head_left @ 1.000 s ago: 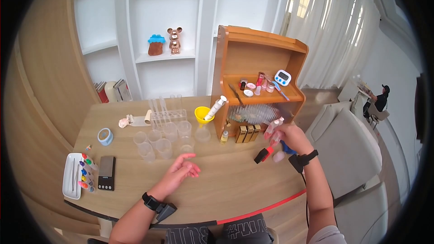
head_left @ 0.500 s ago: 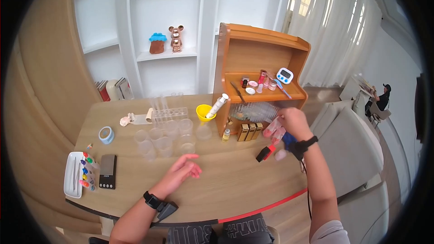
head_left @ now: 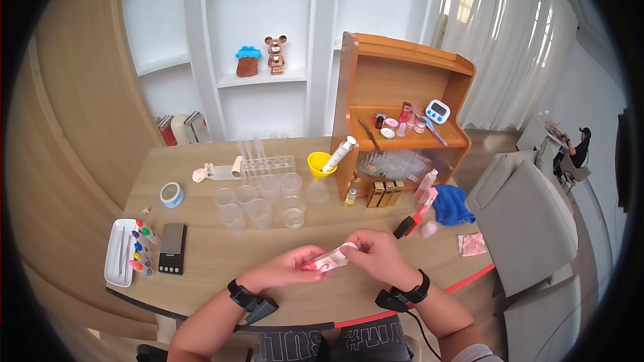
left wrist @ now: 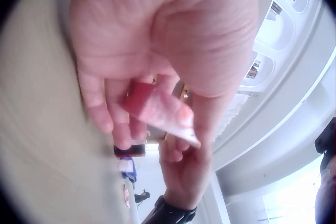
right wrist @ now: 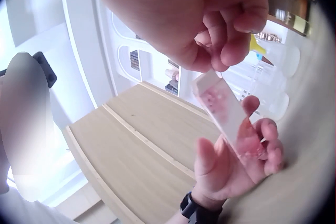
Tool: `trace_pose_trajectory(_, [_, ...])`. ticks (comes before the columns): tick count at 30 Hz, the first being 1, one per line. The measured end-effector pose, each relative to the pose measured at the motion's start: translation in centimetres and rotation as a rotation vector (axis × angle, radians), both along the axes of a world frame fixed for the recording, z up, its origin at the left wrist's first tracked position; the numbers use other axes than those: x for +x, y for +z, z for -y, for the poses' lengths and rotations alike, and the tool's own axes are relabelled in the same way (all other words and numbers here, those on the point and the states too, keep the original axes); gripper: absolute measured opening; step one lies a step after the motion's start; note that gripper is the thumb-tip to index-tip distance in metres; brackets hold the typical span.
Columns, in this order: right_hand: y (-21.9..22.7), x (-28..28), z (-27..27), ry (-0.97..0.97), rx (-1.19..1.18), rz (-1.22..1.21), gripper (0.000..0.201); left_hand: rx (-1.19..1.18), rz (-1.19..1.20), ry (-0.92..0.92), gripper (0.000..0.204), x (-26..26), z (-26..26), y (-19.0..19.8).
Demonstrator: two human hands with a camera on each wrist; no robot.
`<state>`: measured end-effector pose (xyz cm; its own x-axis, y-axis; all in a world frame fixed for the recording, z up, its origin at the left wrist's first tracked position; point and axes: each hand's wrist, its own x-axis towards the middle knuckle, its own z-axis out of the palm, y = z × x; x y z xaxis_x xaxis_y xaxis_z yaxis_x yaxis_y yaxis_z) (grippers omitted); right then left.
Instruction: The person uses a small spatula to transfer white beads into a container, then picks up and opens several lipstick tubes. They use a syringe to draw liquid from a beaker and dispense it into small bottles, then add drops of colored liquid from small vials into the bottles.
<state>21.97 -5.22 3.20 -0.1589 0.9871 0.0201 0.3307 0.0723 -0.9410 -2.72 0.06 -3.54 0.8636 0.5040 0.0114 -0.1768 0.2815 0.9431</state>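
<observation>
A small rectangular pink-and-white container (head_left: pixel 330 261) is held between both hands above the front of the table. My left hand (head_left: pixel 292 268) has its fingers around the pink lower end. At the other end, my right hand (head_left: pixel 379 258) pinches the white cap (right wrist: pixel 207 82) with its fingertips. In the right wrist view the container (right wrist: pixel 223 106) stands tilted, its cap up towards the right fingers. The left wrist view shows the container (left wrist: pixel 157 106) blurred, lying across the left fingers.
Clear cups (head_left: pixel 258 211) and a tube rack (head_left: pixel 268 167) stand behind the hands. A yellow funnel (head_left: pixel 320 166), gold boxes (head_left: pixel 385 194) and a wooden cabinet (head_left: pixel 349 87) are further right. Black scales (head_left: pixel 172 248) and a white tray (head_left: pixel 119 278) lie left; a blue cloth (head_left: pixel 453 204) lies right.
My right hand has come from in front of the cabinet to the table's front middle with the container. My left hand has moved right and now holds its other end.
</observation>
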Motion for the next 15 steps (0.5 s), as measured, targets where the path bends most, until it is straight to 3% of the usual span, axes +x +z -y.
trace_pose_trajectory(2, [-0.1,0.1,-0.1,-0.026,-0.050,-0.027,0.018,0.049,-0.137,-0.077,0.033,-0.2,-0.5,-0.3])
trace_pose_trajectory(4, [0.4,0.9,-0.1,-0.038,-0.051,-0.032,0.019,0.038,-0.122,-0.030,0.028,-0.2,-0.5,-0.3])
trace_pose_trajectory(7, [3.8,3.0,-0.1,-0.123,0.174,0.222,0.026,0.025,-0.114,0.056,0.022,-0.3,-0.7,-0.3])
trace_pose_trajectory(9, [4.1,6.2,-1.1,-0.141,0.699,0.711,0.041,0.011,-0.110,0.106,0.022,-0.5,-0.7,-0.2])
trace_pose_trajectory(10, [4.5,7.8,-1.5,-0.123,0.658,0.846,0.052,0.005,-0.105,0.123,0.024,-0.6,-0.7,0.0])
trace_pose_trajectory(12, [4.3,9.6,-1.1,-0.139,0.593,1.027,0.048,0.004,-0.097,0.144,0.026,-0.6,-0.6,0.4])
trace_pose_trajectory(15, [2.2,12.2,-2.1,-0.006,0.434,0.968,0.042,0.045,-0.107,0.156,0.028,-0.6,-0.5,1.3])
